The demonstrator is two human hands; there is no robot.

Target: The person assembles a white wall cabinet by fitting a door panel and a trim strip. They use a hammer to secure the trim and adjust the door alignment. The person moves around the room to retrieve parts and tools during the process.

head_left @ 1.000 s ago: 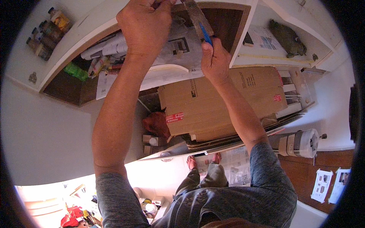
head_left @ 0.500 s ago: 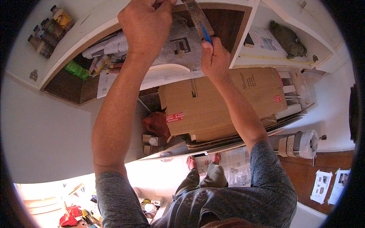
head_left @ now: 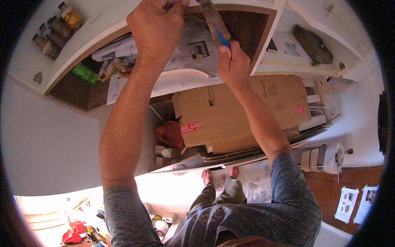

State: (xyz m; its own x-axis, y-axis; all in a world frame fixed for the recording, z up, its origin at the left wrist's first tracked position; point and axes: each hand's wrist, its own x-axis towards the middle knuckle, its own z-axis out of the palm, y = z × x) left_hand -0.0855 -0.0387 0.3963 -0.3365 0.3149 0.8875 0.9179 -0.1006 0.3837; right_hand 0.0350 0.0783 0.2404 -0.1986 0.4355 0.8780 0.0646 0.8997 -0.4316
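My left hand (head_left: 157, 31) is raised at the top edge, its fingertips pinched together. Whatever they may hold is too hidden by the hand and the picture's edge to make out. To its right, my right hand (head_left: 234, 61) grips the lower end of a flat, worn grey-brown strip (head_left: 212, 18) that runs up out of view. A blue pointed piece (head_left: 222, 36) lies along the strip just above my thumb. Behind both hands is an open cabinet compartment with a brown wooden rim (head_left: 269, 24), holding papers (head_left: 181, 82) and rolled sheets (head_left: 119, 51).
Below the compartment lies a large flattened cardboard box (head_left: 242, 111), with a red bag (head_left: 169, 133) beside it. Several small bottles (head_left: 51, 31) stand at upper left. A dark green bag (head_left: 312, 45) rests on the right shelf. A wrapped roll (head_left: 319, 157) lies at right.
The view has shifted slightly. My left hand's fingertips have moved a little left, away from the strip. My right hand keeps its grip in nearly the same place.
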